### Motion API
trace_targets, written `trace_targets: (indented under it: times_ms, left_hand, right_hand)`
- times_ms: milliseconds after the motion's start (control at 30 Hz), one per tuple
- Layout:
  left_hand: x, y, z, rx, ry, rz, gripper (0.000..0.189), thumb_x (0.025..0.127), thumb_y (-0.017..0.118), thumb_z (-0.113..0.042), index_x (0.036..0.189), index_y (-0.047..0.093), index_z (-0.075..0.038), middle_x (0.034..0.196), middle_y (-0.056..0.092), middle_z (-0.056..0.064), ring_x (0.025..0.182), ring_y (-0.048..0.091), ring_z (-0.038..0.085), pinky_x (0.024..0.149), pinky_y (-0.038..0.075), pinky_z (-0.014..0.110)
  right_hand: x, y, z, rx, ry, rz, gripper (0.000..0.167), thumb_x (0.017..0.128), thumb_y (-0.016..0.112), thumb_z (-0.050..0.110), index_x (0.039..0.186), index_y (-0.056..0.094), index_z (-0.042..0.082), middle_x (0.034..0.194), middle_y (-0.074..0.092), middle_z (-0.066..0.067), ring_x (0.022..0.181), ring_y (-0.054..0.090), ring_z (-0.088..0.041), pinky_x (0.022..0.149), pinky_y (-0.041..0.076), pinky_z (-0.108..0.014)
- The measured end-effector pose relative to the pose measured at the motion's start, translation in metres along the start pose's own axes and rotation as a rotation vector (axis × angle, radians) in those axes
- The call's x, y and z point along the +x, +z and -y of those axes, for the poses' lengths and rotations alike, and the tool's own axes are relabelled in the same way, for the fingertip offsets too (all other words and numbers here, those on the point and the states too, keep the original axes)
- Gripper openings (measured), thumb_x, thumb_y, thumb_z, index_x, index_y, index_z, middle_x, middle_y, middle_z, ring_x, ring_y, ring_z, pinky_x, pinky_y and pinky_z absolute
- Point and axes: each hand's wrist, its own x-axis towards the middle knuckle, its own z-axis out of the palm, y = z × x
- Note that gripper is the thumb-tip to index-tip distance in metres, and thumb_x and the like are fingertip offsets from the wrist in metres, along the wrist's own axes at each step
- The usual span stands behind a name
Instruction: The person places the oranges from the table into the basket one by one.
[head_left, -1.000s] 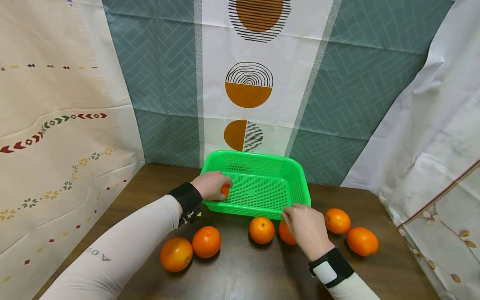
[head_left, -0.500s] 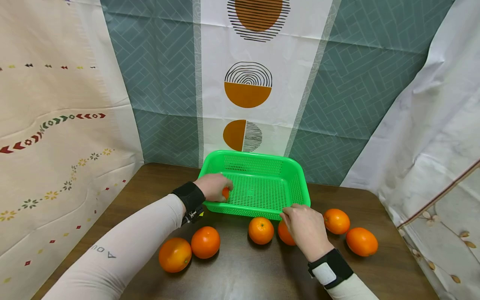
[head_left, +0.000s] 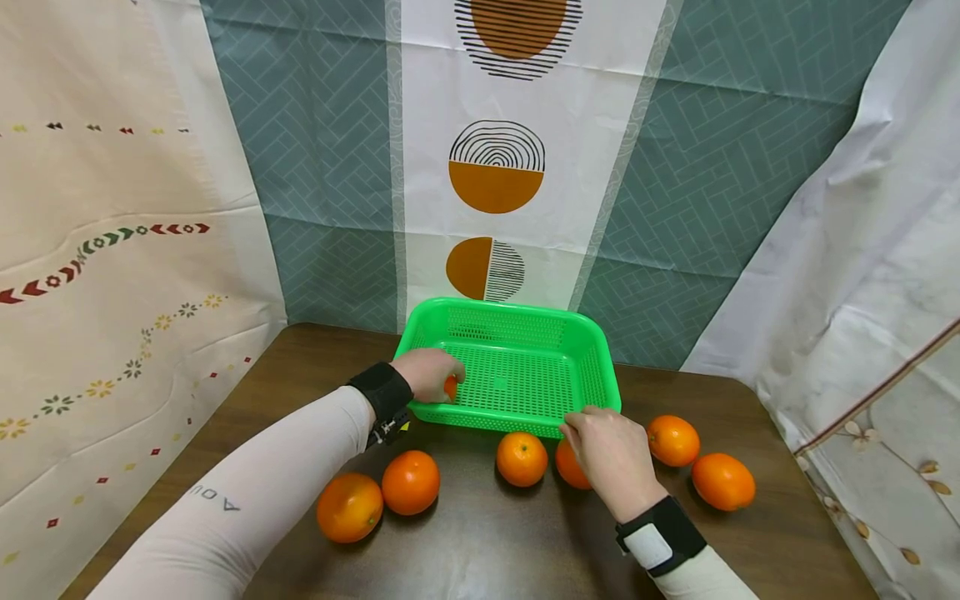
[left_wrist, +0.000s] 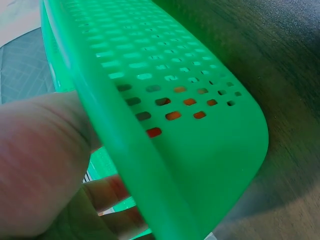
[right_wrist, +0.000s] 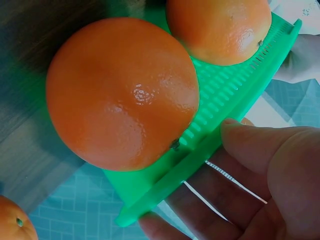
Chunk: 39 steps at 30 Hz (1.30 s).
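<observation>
A green plastic basket (head_left: 517,314) with perforated walls stands at the back of the table. My left hand (head_left: 429,375) reaches over its left end and holds an orange (head_left: 450,388) down inside; most of that fruit is hidden by the fingers. Orange colour shows through the holes of the basket wall (left_wrist: 200,150) in the left wrist view. At the front right corner, my right hand (head_left: 611,454) grips the basket's rim (right_wrist: 200,155), thumb on one side and fingers on the other. Another orange (head_left: 572,464) lies partly behind that hand, close to the basket's front wall.
One more orange (head_left: 522,459) lies just before the basket. Two oranges sit together at front left, a lighter one (head_left: 349,507) and a redder one (head_left: 411,482). To the right are an upper orange (head_left: 673,441) and a lower orange (head_left: 723,482). Fabric curtains (head_left: 337,167) surround the table.
My left hand has shifted slightly right and down inside the basket with the orange, and its forearm has turned a little. The right hand stays at the rim.
</observation>
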Motion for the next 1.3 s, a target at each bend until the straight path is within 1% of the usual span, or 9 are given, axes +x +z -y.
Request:
trace_targets:
  times_ms: [267, 500, 667, 1000, 1167, 1300]
  left_hand:
    - [0.002, 0.004, 0.003, -0.002, 0.003, -0.005, 0.033, 0.098, 0.085, -0.007, 0.129, 0.077, -0.003, 0.119, 0.076, 0.013, 0.098, 0.067, 0.028, 0.091, 0.058, 0.041]
    - [0.008, 0.010, 0.009, 0.005, -0.012, -0.004, 0.031, 0.095, 0.086, -0.005, 0.125, 0.079, -0.007, 0.117, 0.076, 0.010, 0.094, 0.064, 0.026, 0.087, 0.056, 0.039]
    - [0.010, 0.011, 0.011, 0.007, -0.012, -0.006, 0.032, 0.094, 0.085, -0.003, 0.126, 0.080, -0.008, 0.119, 0.077, 0.010, 0.096, 0.065, 0.026, 0.086, 0.057, 0.039]
    - [0.009, 0.009, 0.008, 0.000, -0.014, -0.004, 0.034, 0.094, 0.083, 0.000, 0.127, 0.080, -0.008, 0.125, 0.076, 0.011, 0.103, 0.068, 0.028, 0.086, 0.056, 0.038]
    - [0.008, 0.009, 0.008, -0.012, -0.024, 0.002, 0.037, 0.093, 0.080, 0.005, 0.127, 0.080, -0.008, 0.129, 0.076, 0.012, 0.104, 0.067, 0.028, 0.081, 0.052, 0.035]
    - [0.008, 0.010, 0.009, -0.027, -0.021, -0.004, 0.040, 0.091, 0.078, 0.010, 0.127, 0.080, -0.007, 0.128, 0.076, 0.013, 0.098, 0.063, 0.026, 0.077, 0.047, 0.032]
  right_hand:
    - [0.000, -0.001, 0.001, 0.003, 0.004, 0.002, 0.011, 0.091, 0.093, 0.017, 0.096, 0.085, 0.013, 0.079, 0.070, -0.001, 0.067, 0.068, -0.024, 0.052, 0.055, -0.038]
    - [0.000, 0.001, 0.000, 0.004, 0.009, 0.007, 0.011, 0.091, 0.093, 0.017, 0.097, 0.085, 0.013, 0.081, 0.072, -0.001, 0.069, 0.069, -0.025, 0.052, 0.055, -0.038]
    - [0.000, 0.000, 0.000, 0.004, 0.006, 0.003, 0.010, 0.091, 0.093, 0.017, 0.096, 0.085, 0.013, 0.080, 0.071, -0.001, 0.067, 0.068, -0.024, 0.051, 0.054, -0.038]
    - [0.000, 0.000, -0.002, 0.003, 0.002, -0.011, 0.010, 0.092, 0.093, 0.017, 0.095, 0.085, 0.012, 0.079, 0.070, 0.000, 0.067, 0.068, -0.023, 0.051, 0.055, -0.037]
    - [0.000, 0.000, -0.002, 0.008, 0.005, -0.006, 0.010, 0.092, 0.093, 0.018, 0.095, 0.084, 0.013, 0.079, 0.070, 0.000, 0.066, 0.068, -0.023, 0.051, 0.054, -0.037]
    - [0.000, 0.001, -0.001, 0.010, 0.004, -0.006, 0.010, 0.092, 0.093, 0.017, 0.095, 0.085, 0.013, 0.079, 0.071, -0.001, 0.067, 0.068, -0.023, 0.051, 0.054, -0.037]
